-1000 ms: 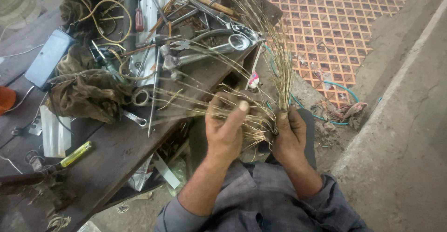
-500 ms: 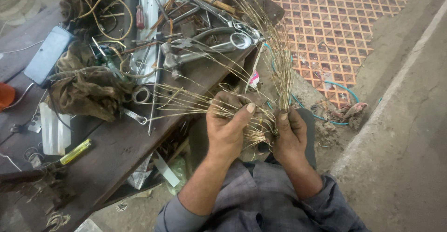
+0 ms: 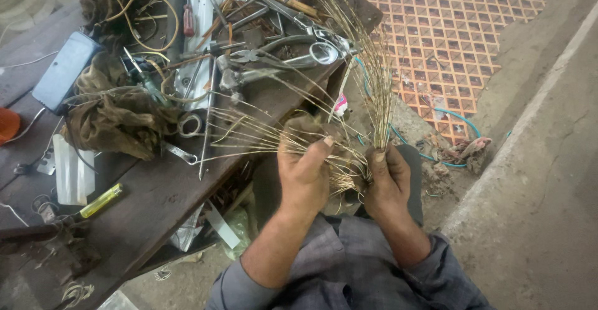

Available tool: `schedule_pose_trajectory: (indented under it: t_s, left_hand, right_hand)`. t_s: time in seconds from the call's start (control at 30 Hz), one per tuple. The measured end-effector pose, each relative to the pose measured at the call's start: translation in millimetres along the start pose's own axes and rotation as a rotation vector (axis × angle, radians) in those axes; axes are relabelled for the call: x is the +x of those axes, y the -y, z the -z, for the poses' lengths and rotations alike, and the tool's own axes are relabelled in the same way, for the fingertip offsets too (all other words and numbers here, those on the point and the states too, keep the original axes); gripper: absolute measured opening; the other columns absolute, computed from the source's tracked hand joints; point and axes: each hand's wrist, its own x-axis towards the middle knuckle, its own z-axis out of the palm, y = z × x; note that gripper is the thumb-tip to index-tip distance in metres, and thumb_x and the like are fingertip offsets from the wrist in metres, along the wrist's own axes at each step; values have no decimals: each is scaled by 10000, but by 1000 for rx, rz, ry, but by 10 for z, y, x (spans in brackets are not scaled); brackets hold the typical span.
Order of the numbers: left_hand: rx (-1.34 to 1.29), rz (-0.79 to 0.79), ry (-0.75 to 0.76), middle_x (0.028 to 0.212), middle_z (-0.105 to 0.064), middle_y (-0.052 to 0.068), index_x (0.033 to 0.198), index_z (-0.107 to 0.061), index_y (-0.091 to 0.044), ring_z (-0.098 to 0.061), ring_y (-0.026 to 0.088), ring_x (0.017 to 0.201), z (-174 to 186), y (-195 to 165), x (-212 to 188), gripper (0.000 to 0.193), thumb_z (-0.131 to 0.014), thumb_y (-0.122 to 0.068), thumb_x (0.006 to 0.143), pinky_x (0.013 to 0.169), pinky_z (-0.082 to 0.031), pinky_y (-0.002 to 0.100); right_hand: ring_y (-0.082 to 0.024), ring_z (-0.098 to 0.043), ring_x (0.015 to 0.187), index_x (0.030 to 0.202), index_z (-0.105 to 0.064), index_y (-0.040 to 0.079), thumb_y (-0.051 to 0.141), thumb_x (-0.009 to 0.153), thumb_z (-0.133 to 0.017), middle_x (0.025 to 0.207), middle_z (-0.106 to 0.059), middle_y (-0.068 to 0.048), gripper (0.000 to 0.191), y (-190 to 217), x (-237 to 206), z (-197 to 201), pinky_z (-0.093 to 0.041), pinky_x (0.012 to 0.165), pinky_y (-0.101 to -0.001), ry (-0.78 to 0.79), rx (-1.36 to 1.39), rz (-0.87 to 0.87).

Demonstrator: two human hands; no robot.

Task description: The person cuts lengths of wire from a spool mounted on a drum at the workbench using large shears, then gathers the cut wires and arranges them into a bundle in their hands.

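Observation:
Both my hands grip a bundle of thin, pale straw-like strands (image 3: 374,86) that fans out from a gathered base between them. My left hand (image 3: 304,173) clutches the strands that spread leftward over the bench, thumb pressed on top. My right hand (image 3: 387,182) pinches the part that rises upright, thumb against the stems. The base of the bundle sits between the two palms, partly hidden by my fingers.
A dark wooden workbench (image 3: 156,192) at left carries pliers and wrenches (image 3: 274,58), coiled wire (image 3: 140,11), a brown rag (image 3: 115,120), a yellow-handled screwdriver (image 3: 103,200) and a blue-grey box (image 3: 65,70). A patterned tile floor (image 3: 448,30) lies beyond; a concrete ledge (image 3: 542,160) runs at right.
My left thumb has shifted slightly along the strands and the fan of stems has spread a little; both hands stay in place at the bundle's base.

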Motion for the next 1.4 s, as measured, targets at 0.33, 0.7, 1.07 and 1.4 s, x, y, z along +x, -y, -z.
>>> schedule_pose_trajectory:
  t_s: [0.33,0.7,1.07,1.4]
  left_hand:
    - [81,-37,188,1085,-696,152,1058,-577,-26,-654,187,933,94,15,-55,223,-626,83,869,798,-544,322]
    - [8,58,-44,979,-659,85,1100,-592,-25,-648,168,858,-69,-55,28,232,-685,43,899,746,-540,327]
    - [159,80,40,923,-635,59,825,-497,-94,-538,108,799,-68,-73,91,283,-701,100,850,718,-442,260]
    - [90,32,70,976,-627,70,906,-509,-90,-580,134,899,39,1,80,232,-654,88,872,827,-488,279]
  right_hand:
    - [-47,-504,629,1056,-635,41,323,1080,-607,795,-585,27,285,-33,17,19,-400,527,-228,-70,-78,-10]
    - [-63,-516,621,1010,-591,54,322,1076,-606,802,-599,-4,276,62,20,-75,-404,529,-230,-51,-70,41]
    - [-49,-518,639,1026,-602,34,289,1088,-611,805,-594,6,263,57,35,-23,-422,547,-231,-2,-153,107]
    - [-60,-526,620,1002,-600,35,347,1059,-614,822,-626,-9,318,100,16,-76,-415,530,-231,-18,-143,68]
